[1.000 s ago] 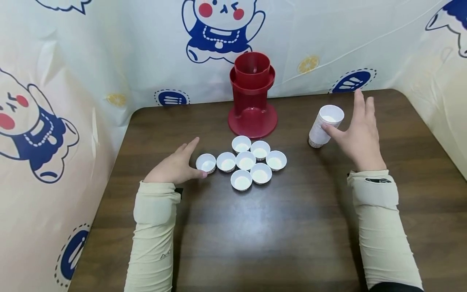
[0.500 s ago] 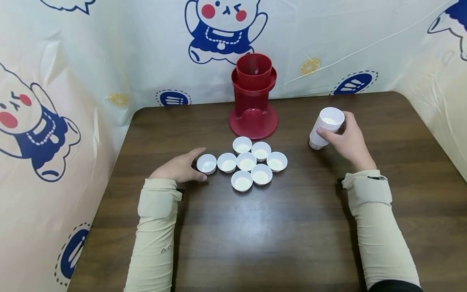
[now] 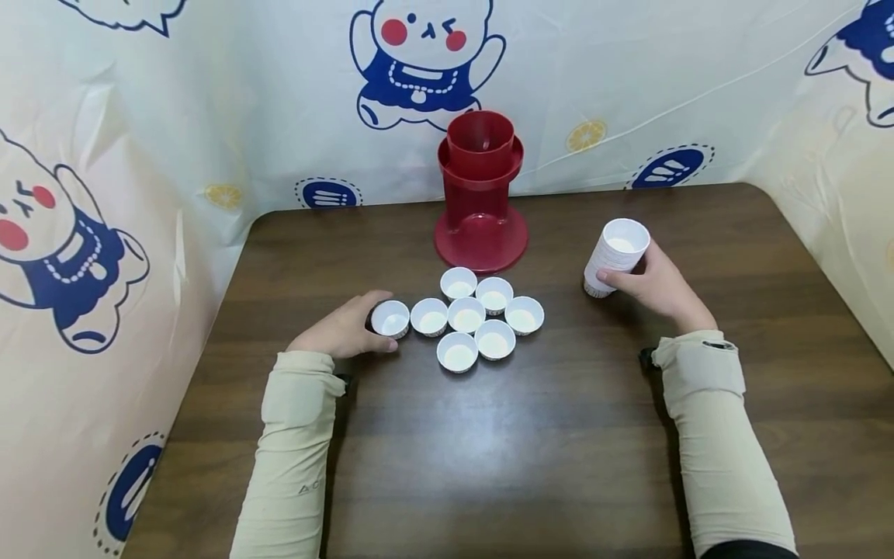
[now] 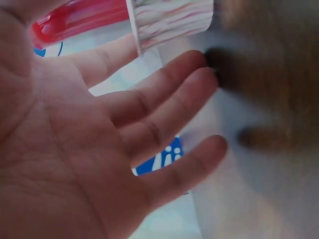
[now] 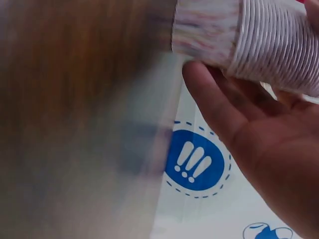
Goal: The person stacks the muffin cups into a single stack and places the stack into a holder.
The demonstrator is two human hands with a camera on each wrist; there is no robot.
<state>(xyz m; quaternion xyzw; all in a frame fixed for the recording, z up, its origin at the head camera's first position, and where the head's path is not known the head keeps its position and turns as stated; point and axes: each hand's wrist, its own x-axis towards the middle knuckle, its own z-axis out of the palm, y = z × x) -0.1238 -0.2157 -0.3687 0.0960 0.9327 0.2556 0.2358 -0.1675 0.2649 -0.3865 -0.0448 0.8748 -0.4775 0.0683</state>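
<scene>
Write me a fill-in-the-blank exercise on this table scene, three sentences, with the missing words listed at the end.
1. The right hand holds a stack of white paper ____.
2. The number of small white cups standing loose on the brown table is ____.
3. The left hand touches the loose cup at the ____ end of the group, in front of the red stand.

Missing words: cups; seven; left
</scene>
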